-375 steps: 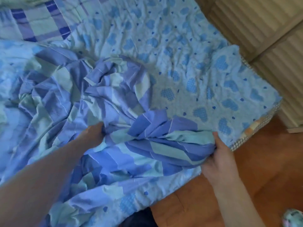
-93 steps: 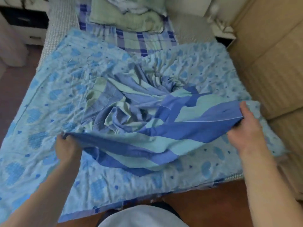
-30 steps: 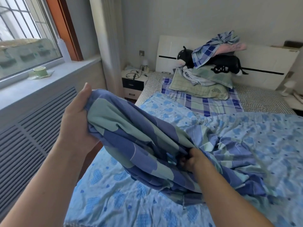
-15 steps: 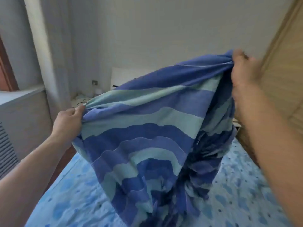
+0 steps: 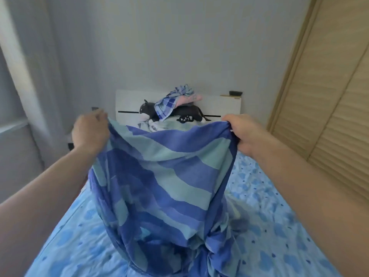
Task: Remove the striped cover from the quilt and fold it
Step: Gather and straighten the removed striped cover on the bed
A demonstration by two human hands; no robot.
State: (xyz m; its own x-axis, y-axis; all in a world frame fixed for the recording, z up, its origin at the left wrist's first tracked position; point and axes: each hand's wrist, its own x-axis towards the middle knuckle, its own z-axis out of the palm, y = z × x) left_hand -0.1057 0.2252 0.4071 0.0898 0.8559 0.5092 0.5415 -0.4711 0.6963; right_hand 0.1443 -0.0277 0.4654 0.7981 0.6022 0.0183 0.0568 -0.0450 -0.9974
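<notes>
The striped cover (image 5: 163,184), in bands of dark blue, mid blue and pale teal, hangs in front of me, lifted off the bed. My left hand (image 5: 90,132) grips its upper left corner and my right hand (image 5: 242,133) grips its upper right corner, both at about the same height. The top edge sags a little between them. The lower end of the cover bunches and trails onto the light blue quilt (image 5: 279,212) with darker blue hearts, which lies spread over the bed.
At the far end stands a white headboard (image 5: 225,105) with a black plush toy (image 5: 151,111) and a pile of checked cloth (image 5: 169,100). A slatted wooden wardrobe (image 5: 331,96) lines the right side. A grey wall and curtain stand on the left.
My right hand has come down from high up to level with the left hand. The cover's top edge now stretches roughly flat between both hands, and the headboard shows above it.
</notes>
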